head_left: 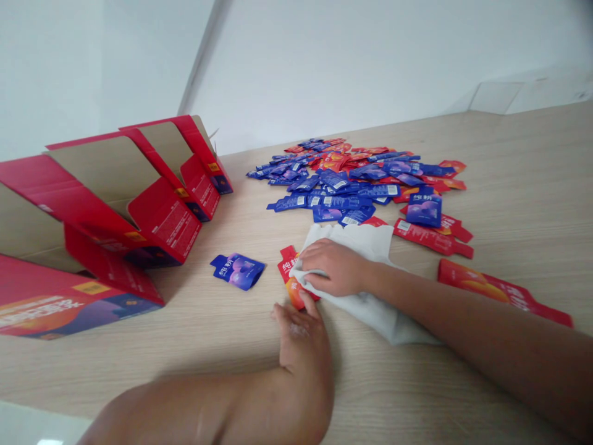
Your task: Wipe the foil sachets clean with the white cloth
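Note:
A red drink pouch (288, 267) with an orange picture lies flat on the table in front of me. My left hand (301, 327) holds its lower edge down with the fingertips. Bunched in my right hand (331, 266) is a white cloth (370, 244), pressed onto the pouch's face and covering its right side. The rest of the cloth spreads under my right wrist and forearm. Just left of the pouch lies a blue pouch (238, 271) with a purple picture, touched by neither hand.
A heap of blue and red pouches (333, 179) spreads toward the wall. Red cartons with open tops, a near one (111, 296), a middle one (162, 216) and a far one (201, 179), stand at left. Another red pouch (500, 290) lies beyond my right forearm.

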Tool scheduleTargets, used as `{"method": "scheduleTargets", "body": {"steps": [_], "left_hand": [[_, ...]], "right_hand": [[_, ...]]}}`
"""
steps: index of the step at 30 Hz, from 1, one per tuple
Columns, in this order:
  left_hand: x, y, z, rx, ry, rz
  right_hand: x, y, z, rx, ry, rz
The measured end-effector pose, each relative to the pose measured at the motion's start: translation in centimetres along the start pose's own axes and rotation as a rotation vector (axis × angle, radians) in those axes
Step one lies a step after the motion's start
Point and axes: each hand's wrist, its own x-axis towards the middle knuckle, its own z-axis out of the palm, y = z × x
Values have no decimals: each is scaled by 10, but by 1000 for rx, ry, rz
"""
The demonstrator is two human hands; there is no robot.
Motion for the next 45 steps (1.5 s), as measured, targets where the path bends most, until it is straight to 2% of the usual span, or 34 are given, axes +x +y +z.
{"method": "scheduleTargets", "body": {"steps": [4,10,15,21,28,33,39,45], "left_hand": [[1,4,0,24,-17,-65],[1,-3,1,-1,26,31],[4,-2,-6,21,-99,-2],[5,-1,-9,14,-118,-6],[1,-5,-5,-84,-1,-10],[0,-4,-3,-114,10,-9],[0,-4,-2,-40,6,-2],[-1,-2,-2,16,19,-22]], "right_hand": [[1,3,0,-12,-3,44],[0,0,0,-7,0,1],[1,1,1,8,4,10],[0,3,0,28,-3,13],[0,1,-1,20,-7,-6],[0,4,-2,14,-7,52],[0,-1,0,20,-16,-1],[0,3,0,19,-12,40]]}}
